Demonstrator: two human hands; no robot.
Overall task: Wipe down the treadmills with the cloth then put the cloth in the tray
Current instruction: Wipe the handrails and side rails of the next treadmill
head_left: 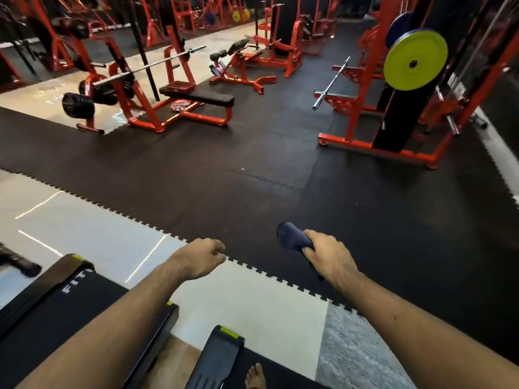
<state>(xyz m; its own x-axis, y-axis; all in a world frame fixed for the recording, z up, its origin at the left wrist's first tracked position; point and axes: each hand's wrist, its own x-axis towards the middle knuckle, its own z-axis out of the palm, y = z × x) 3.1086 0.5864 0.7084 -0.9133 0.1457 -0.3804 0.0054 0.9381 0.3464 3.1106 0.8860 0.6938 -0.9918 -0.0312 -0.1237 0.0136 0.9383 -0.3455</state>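
Seemingly between steps, the right hand (328, 256) grips the bunched cloth (292, 238) in the air over the dark mat (252, 169), while the left hand (202, 256) is loosely curled and holds nothing. Neither touches the treadmills (56, 304) at near left, and no tray shows. Next, I judge, the cloth goes down to a treadmill, or the tray must be found.

Treadmill (56, 307) at left, second treadmill (220, 353) right of it; bench (196, 94) ahead left, rack (393, 119) ahead right
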